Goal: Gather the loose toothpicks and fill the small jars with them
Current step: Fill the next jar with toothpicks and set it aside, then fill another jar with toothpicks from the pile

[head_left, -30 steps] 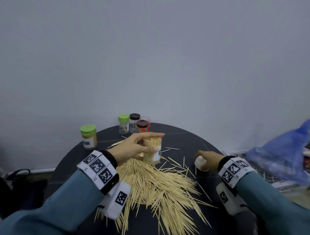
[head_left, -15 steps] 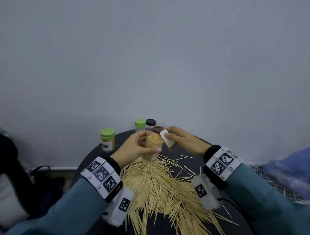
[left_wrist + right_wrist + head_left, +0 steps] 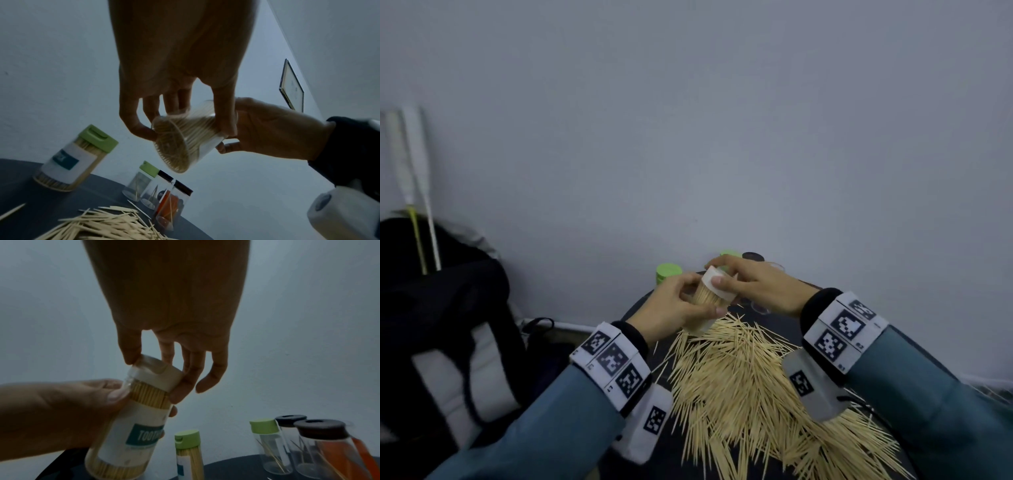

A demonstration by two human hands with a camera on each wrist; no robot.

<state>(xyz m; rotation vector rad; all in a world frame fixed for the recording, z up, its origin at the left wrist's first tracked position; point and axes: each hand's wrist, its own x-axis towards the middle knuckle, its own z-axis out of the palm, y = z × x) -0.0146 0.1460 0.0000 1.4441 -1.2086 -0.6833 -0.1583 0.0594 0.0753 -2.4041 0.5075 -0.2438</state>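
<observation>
The left hand (image 3: 671, 308) grips the body of 1 packed jar (image 3: 131, 426), lifted above the counter (image 3: 41, 203) and tilted, while the right hand (image 3: 753, 287) pinches its white cap (image 3: 158, 373) down over the mouth, so both grips are clamped on this jar, the right at its cap. By the look of it, this jar is full and only needs closing. A second jar with a green cap (image 3: 69, 159) stands full at the back. 3 more jars (image 3: 298, 444), 1 green-capped and 2 dark-capped, hold only a few sticks each, and a large heap of loose toothpicks (image 3: 750, 383) lies on the counter, so most of the filling is left. The held jar's teal label (image 3: 144, 436) reads "TOOTH…", the rest hidden behind fingers.
</observation>
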